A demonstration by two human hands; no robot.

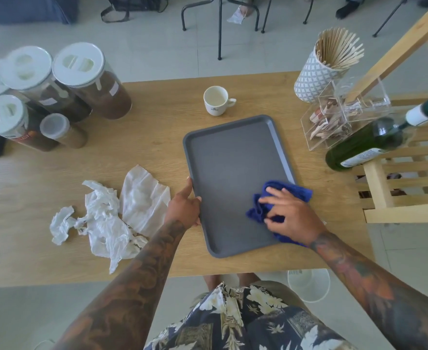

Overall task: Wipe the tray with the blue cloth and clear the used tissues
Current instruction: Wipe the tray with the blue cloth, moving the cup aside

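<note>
Pressing the soft blue cloth (281, 200) on the gray tray (233, 157), the right hand (290, 214) spreads its fingers. The left hand (185, 205) grips the tray's stiff rim. Light, crumpled tissues (107, 215) lie on the table (157, 127), probably best gathered by pinching.

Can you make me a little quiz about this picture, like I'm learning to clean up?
1. True or false: the blue cloth is lying on the wooden table, off the tray.
2. Which hand holds the tray's edge? A) left hand B) right hand
3. Fill in: the used tissues lie on the table to the ____ of the tray.

Key
1. False. The right hand presses the cloth on the tray's near right corner.
2. A. The left hand grips the left rim.
3. Left. They are not yet cleared away.
</note>
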